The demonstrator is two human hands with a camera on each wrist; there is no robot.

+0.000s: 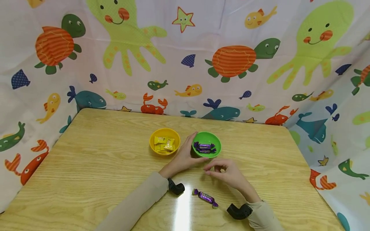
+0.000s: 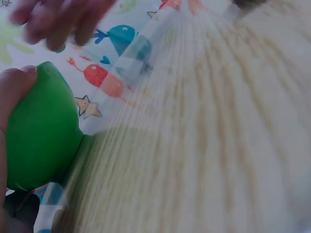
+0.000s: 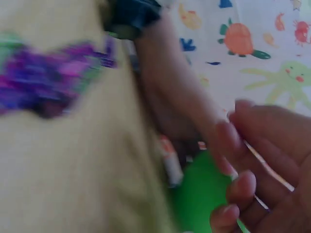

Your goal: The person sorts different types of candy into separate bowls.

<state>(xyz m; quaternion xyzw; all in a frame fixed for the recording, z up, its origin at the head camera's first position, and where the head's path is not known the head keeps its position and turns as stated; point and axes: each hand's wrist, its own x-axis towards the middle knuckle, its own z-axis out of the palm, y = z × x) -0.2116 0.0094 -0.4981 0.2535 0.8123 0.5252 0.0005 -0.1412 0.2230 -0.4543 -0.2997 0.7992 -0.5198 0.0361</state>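
Observation:
My left hand holds the green bowl by its left side, with the thumb along the near rim and the fingers round toward the far side. In the left wrist view the thumb lies against the bowl's green wall. Purple-wrapped candies lie inside it. Just in front of the bowl hovers my right hand, fingers loosely bent and holding nothing. One purple-wrapped candy with twisted ends lies on the table between the forearms; it looks blurred in the right wrist view.
Left of the green bowl stands a yellow bowl with several yellow-wrapped candies. Both are on a light wooden table. A curtain printed with sea animals hangs behind the table and along its sides.

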